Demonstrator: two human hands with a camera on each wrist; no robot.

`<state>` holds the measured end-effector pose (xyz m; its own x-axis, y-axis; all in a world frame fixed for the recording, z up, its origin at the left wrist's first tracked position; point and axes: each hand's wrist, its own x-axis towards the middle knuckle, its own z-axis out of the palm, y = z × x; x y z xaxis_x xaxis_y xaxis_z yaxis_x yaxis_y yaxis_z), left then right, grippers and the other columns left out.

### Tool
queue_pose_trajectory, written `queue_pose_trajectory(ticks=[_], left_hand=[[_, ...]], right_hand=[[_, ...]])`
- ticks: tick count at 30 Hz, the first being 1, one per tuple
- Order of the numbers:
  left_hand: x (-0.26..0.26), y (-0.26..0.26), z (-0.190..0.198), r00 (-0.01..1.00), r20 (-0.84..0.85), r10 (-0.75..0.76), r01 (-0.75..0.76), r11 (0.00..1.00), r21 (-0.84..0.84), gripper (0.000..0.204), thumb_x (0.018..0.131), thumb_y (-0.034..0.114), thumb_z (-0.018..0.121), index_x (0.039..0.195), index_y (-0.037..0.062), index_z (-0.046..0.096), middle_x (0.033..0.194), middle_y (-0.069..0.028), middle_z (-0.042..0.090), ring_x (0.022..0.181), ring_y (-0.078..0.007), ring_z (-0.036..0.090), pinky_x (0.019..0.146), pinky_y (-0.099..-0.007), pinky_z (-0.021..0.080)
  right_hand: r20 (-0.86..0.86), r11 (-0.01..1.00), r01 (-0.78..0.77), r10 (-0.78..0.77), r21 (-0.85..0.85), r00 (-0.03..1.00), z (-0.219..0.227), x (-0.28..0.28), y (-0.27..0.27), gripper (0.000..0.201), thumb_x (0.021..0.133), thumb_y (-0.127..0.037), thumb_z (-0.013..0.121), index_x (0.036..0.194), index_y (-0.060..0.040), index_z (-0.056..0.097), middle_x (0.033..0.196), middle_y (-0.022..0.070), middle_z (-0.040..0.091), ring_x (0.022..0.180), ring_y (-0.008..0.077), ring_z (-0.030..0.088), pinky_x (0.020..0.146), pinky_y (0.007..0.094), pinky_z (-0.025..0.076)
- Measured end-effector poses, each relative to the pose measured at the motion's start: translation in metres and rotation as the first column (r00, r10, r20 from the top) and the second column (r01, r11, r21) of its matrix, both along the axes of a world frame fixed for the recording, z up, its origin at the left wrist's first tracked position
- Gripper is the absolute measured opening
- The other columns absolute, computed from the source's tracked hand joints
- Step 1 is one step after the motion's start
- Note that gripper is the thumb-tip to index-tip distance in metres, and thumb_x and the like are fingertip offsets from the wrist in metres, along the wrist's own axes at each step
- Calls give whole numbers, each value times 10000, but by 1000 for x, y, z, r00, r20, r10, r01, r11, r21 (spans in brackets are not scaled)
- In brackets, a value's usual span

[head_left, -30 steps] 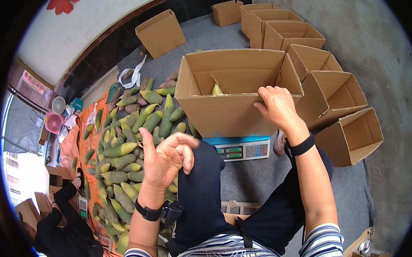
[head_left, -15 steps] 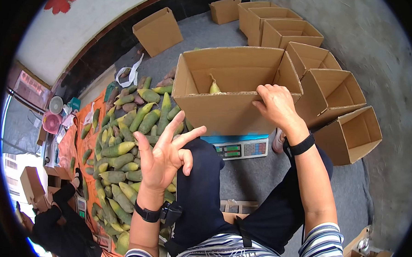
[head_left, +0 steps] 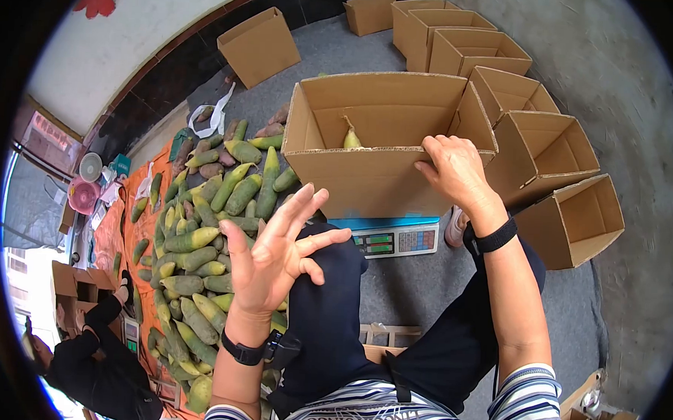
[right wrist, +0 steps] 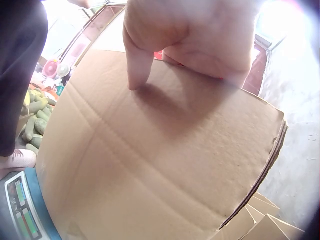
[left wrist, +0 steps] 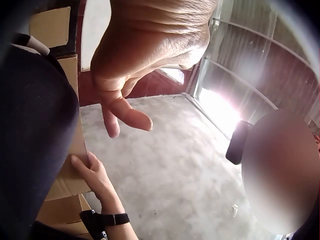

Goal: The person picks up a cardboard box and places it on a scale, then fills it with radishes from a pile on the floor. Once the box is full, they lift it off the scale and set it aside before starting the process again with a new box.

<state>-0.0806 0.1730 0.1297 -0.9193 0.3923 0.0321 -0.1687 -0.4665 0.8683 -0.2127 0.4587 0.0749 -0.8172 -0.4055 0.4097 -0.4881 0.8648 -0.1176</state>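
An open cardboard box [head_left: 368, 177] stands on a digital scale [head_left: 397, 239] in front of the knees. Inside it the pale tapered end of a green radish [head_left: 352, 138] shows; the near wall hides the box's bottom. My right hand [head_left: 456, 169] grips the near rim toward its right end, fingers over the edge and thumb on the outer face, as the right wrist view also shows. Raised above the left knee, my left hand [head_left: 271, 256] holds nothing, its fingers spread and palm turned up. A large heap of green radishes [head_left: 199, 260] lies to its left.
Several open cardboard boxes [head_left: 547, 155] line the right wall. One more box [head_left: 259, 49] stands at the back left. A white plastic bag [head_left: 219, 115] lies behind the heap, and an orange sheet [head_left: 136, 250] lies beneath it. Another person [head_left: 108, 373] sits at the lower left.
The left hand's fingers have opened out and the hand has shifted slightly right. The right hand keeps its grip on the box rim. The person at the lower left has moved a box.
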Motion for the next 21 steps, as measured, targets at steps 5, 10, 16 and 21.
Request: queue_pose_trajectory(ticks=[5,10,16,21], left_hand=[[4,9,0,994,-40,97,-100,993,-62,1157,765,890,128,1505,0,135,1545,-206,201,1378,-390,303,1105,-456,273],[2,6,-5,995,13,94,-95,993,71,1146,772,884,125,1508,6,132,1545,-212,197,1397,-377,271,1129,-446,210],[2,6,-6,995,22,94,-96,991,89,1131,784,874,141,1507,4,125,1545,-214,193,1397,-371,274,1121,-442,241],[0,6,-8,994,4,113,-113,992,53,1126,789,870,158,1505,0,127,1545,-211,189,1396,-367,274,1119,-448,248]], right_hand=[[2,1000,4,-4,11,1000,0,0,0,227,758,-219,720,836,-52,587,816,102,632,833,295,619,769,416,463],[-6,1000,-9,9,-16,1000,-1,-1,0,228,755,-214,722,834,-51,584,816,104,631,827,296,617,767,418,462],[57,1000,-5,6,-12,998,1,0,1,245,766,-186,709,903,-34,574,848,143,620,857,336,592,777,431,452],[-13,1000,-13,12,-18,1000,1,1,0,224,748,-213,724,814,-48,587,803,111,628,812,301,618,751,417,466]])
